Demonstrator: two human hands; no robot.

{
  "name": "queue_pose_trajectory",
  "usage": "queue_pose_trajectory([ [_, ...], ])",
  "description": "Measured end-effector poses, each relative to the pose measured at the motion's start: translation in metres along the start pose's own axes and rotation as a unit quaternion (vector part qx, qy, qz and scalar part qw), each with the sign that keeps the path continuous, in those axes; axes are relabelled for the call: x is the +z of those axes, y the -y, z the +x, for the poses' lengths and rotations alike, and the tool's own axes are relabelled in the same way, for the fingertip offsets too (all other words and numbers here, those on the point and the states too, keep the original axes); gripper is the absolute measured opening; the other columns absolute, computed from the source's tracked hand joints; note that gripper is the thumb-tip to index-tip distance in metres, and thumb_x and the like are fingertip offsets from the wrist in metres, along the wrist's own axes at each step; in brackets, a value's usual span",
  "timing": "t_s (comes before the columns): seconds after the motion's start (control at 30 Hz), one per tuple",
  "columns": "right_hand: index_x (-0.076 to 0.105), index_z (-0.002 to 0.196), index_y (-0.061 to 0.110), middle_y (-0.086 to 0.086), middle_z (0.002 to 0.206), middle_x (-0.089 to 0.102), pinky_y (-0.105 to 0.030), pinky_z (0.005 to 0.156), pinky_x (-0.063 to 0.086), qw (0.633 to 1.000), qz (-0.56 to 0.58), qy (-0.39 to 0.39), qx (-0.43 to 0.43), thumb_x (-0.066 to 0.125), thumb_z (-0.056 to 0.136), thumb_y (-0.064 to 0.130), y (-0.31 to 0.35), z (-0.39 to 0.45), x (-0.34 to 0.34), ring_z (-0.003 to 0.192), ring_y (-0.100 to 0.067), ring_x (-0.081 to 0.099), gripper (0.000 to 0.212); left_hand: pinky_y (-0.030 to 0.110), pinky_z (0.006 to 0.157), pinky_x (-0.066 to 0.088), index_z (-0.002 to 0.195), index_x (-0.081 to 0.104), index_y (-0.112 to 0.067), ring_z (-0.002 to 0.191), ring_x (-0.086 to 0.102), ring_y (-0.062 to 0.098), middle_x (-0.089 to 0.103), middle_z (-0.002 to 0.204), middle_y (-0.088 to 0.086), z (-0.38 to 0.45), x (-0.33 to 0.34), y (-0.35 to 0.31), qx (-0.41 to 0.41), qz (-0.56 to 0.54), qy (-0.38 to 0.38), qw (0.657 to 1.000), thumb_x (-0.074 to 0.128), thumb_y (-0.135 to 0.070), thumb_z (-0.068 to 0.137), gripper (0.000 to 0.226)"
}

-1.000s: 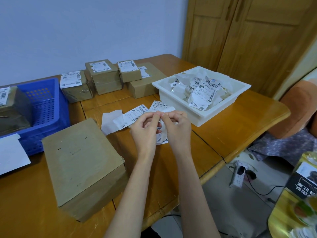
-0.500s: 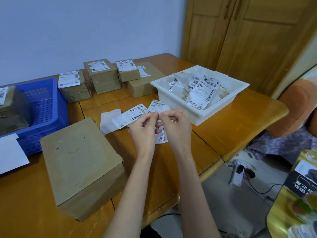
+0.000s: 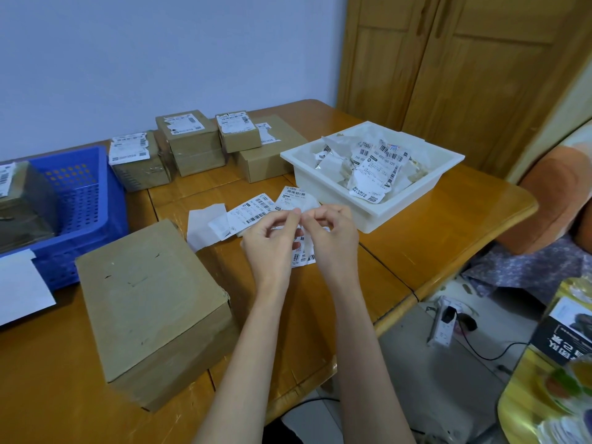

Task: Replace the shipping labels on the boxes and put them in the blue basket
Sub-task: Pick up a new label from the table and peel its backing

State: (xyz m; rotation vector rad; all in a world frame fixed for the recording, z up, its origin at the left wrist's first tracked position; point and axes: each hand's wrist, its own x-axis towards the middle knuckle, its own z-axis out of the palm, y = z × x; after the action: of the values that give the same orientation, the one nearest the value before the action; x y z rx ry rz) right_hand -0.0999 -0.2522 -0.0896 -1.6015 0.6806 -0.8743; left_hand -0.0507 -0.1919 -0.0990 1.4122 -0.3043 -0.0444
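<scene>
My left hand (image 3: 272, 241) and my right hand (image 3: 334, 240) meet above the table, both pinching the top edge of a white shipping label (image 3: 302, 254) that hangs between them. More fresh labels (image 3: 256, 211) lie on the wood just behind my hands. A large bare cardboard box (image 3: 150, 302) with no label on top stands to the left of my arms. The blue basket (image 3: 86, 200) sits at the far left with a labelled box (image 3: 22, 206) inside. Several smaller labelled boxes (image 3: 189, 141) stand at the back.
A white tray (image 3: 413, 200) holding several crumpled old labels stands right of my hands. A white sheet (image 3: 19, 286) lies at the left edge. The table's front edge runs close under my forearms; a cushioned seat and floor clutter lie to the right.
My hands have stayed almost in place, fingertips working at the label's top edge. The view has shifted slightly.
</scene>
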Motion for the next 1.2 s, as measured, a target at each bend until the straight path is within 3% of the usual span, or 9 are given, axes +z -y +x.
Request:
queue_pose_trajectory([
  [0.1,0.068,0.075,0.015,0.008,0.100,0.053,-0.003,0.070,0.039,1.000,-0.008,-0.001,0.001,0.067,0.087,0.016,-0.0008,0.0012,0.0003,0.080,0.010,0.053,0.013,0.032,0.061,0.059,0.080,0.075,-0.022,0.071,0.072,0.020,0.073,0.076,-0.006,0.0008,0.0000,0.0012,0.006,0.016,0.005,1.000,0.072,-0.012,0.086,0.012],
  [0.2,0.067,0.070,0.015,0.005,0.101,0.056,-0.015,0.078,0.047,1.000,0.023,-0.015,0.012,0.064,0.086,0.012,0.0006,0.0020,0.0009,0.085,0.000,0.057,0.016,0.034,0.066,0.060,0.081,0.075,-0.026,0.071,0.072,0.014,0.073,0.077,-0.011,0.0013,-0.0004,0.0009,0.018,0.033,0.008,0.999,0.073,-0.014,0.086,0.013],
  [0.27,0.068,0.068,0.015,0.001,0.100,0.057,-0.031,0.085,0.055,0.999,0.045,-0.022,0.019,0.062,0.085,0.011,0.0020,0.0022,0.0016,0.089,-0.007,0.061,0.018,0.024,0.063,0.057,0.084,0.076,-0.021,0.069,0.070,0.007,0.072,0.073,-0.017,-0.0006,-0.0006,-0.0015,0.026,0.037,0.009,0.999,0.072,-0.011,0.086,0.010],
  [0.33,0.069,0.069,0.017,0.000,0.101,0.058,-0.037,0.087,0.056,0.999,0.037,-0.023,0.017,0.064,0.085,0.011,0.0029,0.0020,0.0016,0.090,-0.010,0.063,0.017,0.013,0.057,0.050,0.087,0.075,-0.016,0.067,0.068,0.002,0.070,0.068,-0.022,-0.0022,-0.0002,-0.0036,0.023,0.028,0.014,0.999,0.071,-0.007,0.086,0.010],
  [0.53,0.072,0.075,0.018,0.002,0.101,0.060,-0.028,0.083,0.053,0.999,0.019,-0.035,0.008,0.074,0.083,0.021,-0.0003,0.0017,-0.0012,0.086,-0.006,0.064,0.009,0.016,0.061,0.053,0.087,0.075,-0.024,0.071,0.068,0.004,0.069,0.069,-0.020,-0.0024,0.0014,0.0009,0.023,0.043,0.009,0.999,0.071,-0.007,0.086,0.017],
  [0.6,0.072,0.077,0.018,0.004,0.100,0.059,-0.035,0.085,0.056,0.999,0.026,-0.042,0.007,0.074,0.083,0.022,-0.0032,0.0021,0.0002,0.088,-0.008,0.065,0.008,0.021,0.064,0.056,0.087,0.076,-0.023,0.070,0.068,0.003,0.070,0.071,-0.018,-0.0025,0.0013,0.0023,0.027,0.047,0.010,0.998,0.071,-0.007,0.086,0.016],
  [0.73,0.071,0.076,0.024,0.005,0.103,0.056,-0.044,0.084,0.057,0.999,0.035,-0.030,0.009,0.070,0.087,0.019,-0.0043,0.0024,0.0026,0.093,-0.013,0.067,0.011,0.011,0.060,0.051,0.091,0.077,-0.014,0.072,0.067,-0.002,0.072,0.080,-0.011,-0.0026,0.0005,0.0002,0.020,0.039,0.001,0.999,0.068,-0.007,0.088,0.012],
  [0.9,0.072,0.084,0.015,0.002,0.108,0.054,-0.027,0.071,0.060,0.997,0.074,-0.011,0.022,0.070,0.088,0.015,-0.0018,0.0021,0.0003,0.092,-0.014,0.069,0.005,0.006,0.056,0.046,0.092,0.075,-0.014,0.072,0.064,-0.010,0.070,0.083,-0.011,-0.0019,0.0009,-0.0041,-0.001,0.027,-0.004,1.000,0.068,-0.014,0.090,0.008],
  [1.2,0.069,0.081,0.018,0.005,0.105,0.052,-0.036,0.076,0.061,0.997,0.067,-0.012,0.022,0.065,0.090,0.014,-0.0004,0.0015,-0.0030,0.090,-0.013,0.068,0.010,0.012,0.058,0.051,0.089,0.074,-0.021,0.075,0.070,0.003,0.071,0.083,-0.014,-0.0007,0.0012,-0.0046,-0.037,0.006,0.014,0.999,0.067,-0.014,0.090,0.009],
])
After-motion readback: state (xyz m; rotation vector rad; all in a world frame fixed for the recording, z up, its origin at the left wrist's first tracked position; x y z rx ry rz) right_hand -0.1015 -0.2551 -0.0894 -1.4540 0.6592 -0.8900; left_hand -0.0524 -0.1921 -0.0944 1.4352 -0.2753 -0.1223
